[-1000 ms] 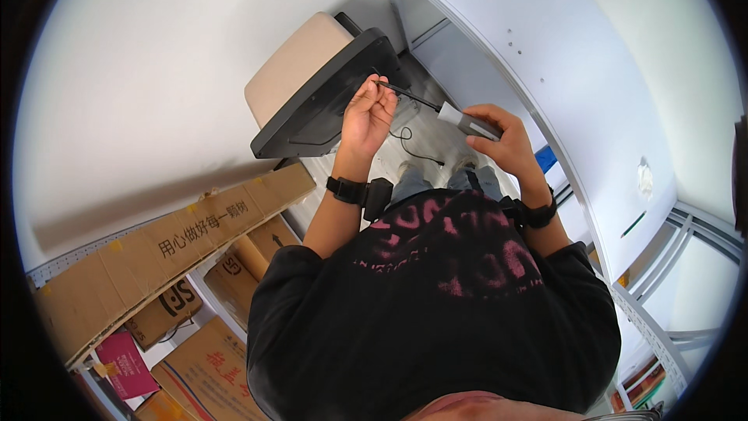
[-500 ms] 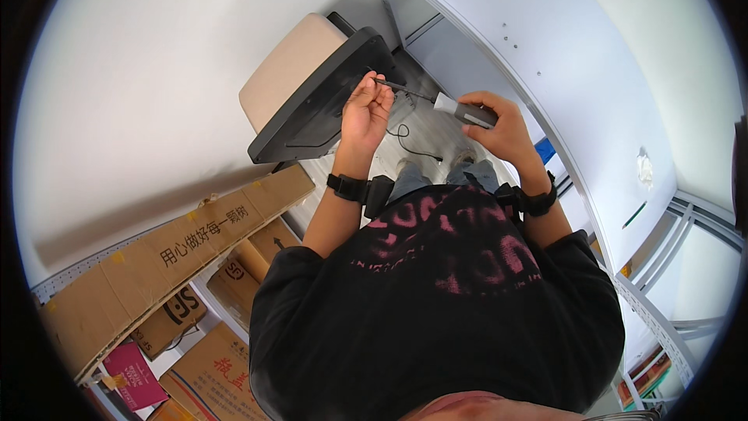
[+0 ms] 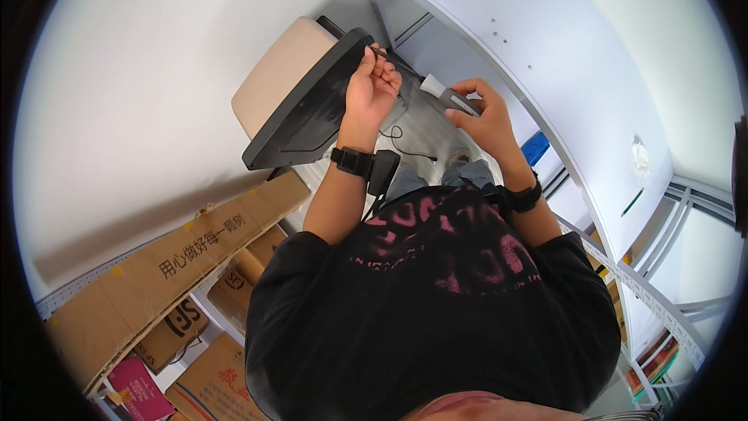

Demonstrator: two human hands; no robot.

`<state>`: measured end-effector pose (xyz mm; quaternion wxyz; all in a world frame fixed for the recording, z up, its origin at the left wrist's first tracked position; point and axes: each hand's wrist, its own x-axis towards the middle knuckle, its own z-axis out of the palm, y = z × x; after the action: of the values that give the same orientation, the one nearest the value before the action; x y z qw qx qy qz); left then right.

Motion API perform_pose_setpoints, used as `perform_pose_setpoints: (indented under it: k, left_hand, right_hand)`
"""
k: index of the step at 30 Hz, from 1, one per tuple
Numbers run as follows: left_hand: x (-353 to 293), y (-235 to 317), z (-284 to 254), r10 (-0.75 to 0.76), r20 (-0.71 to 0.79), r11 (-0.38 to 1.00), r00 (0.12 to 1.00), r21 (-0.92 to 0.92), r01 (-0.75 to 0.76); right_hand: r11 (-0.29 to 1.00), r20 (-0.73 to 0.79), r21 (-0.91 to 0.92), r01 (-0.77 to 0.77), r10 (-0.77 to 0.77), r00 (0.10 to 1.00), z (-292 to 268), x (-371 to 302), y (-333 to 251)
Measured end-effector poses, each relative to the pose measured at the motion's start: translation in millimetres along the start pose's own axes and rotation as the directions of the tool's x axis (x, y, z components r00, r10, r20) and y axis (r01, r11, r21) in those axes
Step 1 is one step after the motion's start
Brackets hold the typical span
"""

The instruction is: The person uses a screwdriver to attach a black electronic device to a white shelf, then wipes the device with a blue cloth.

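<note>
My right hand wraps round the grey, white-collared handle of a screwdriver. Its thin dark shaft runs up and left to my left hand, whose thumb and forefinger are pinched at the tip end while the other fingers curl loosely. Whether a screw sits at the tip is too small to tell. Those fingertips are at the upper edge of the black underside of a tilted, beige-padded seat. The seat leans near the wall, its dark side facing my hands.
White metal-framed shelving rises on the right. At lower left, a long cardboard box lies above several cartons and a magenta box. A black cable trails over the grey floor beyond my feet.
My left hand has moved up along the seat's black underside toward its top edge. The right hand and screwdriver have shifted up and left with it, the shaft now tilted more steeply.
</note>
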<state>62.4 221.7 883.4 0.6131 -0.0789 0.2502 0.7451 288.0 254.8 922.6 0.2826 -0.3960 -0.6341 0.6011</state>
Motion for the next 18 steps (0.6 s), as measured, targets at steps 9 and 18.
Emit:
perform_pose_setpoints:
  k: [9,18]
  left_hand:
    - [8.2,3.3,-0.6,0.045,-0.067,0.993,0.997,0.115,-0.037]
    - [-18.4,7.8,1.8,0.133,-0.075,0.743,0.988,0.667,-0.049]
  right_hand:
    - [0.990,-0.031,0.139,-0.036,0.041,0.999,26.0,-0.9,5.6]
    - [0.987,-0.040,0.159,-0.027,0.034,0.999,32.7,0.5,-1.7]
